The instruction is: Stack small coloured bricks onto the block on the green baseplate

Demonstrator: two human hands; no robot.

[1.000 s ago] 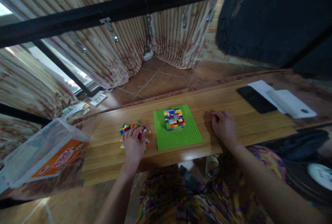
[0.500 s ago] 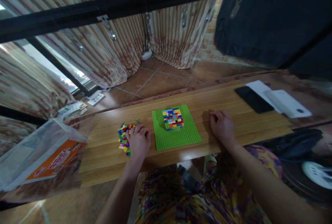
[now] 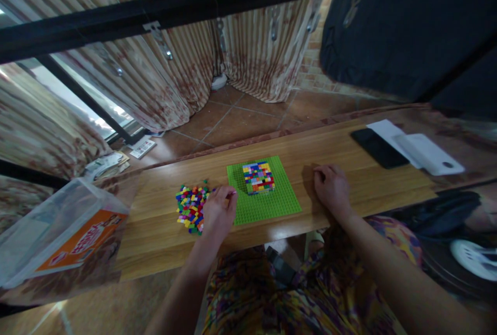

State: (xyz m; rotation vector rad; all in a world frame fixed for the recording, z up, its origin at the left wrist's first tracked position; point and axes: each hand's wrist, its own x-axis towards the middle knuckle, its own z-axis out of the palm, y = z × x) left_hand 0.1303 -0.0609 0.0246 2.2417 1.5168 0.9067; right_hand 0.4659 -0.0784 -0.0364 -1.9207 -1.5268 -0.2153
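My left hand (image 3: 219, 212) is over the left edge of the green studded baseplate (image 3: 267, 208), thumb and fingers pinched together. A tiny pale speck, apparently a small toy brick, shows at the fingertips. On the baseplate stands a block of many-coloured bricks (image 3: 259, 177), set toward its far side. Left of that hand lies a heap of loose coloured bricks (image 3: 190, 205), partly covered by it. My right hand (image 3: 332, 187) rests on the table right of the baseplate, its fingers curled in with nothing visible in them.
Everything lies on a narrow wooden table (image 3: 155, 249). A black phone (image 3: 379, 147) and a white case-like object (image 3: 438, 154) are at its right end. A clear plastic box (image 3: 91, 195) with an orange label stands at the left. A dark metal bar (image 3: 186, 6) crosses ahead.
My left hand has moved right from the loose bricks to the baseplate's edge, uncovering more of the heap. My right hand has stayed put.
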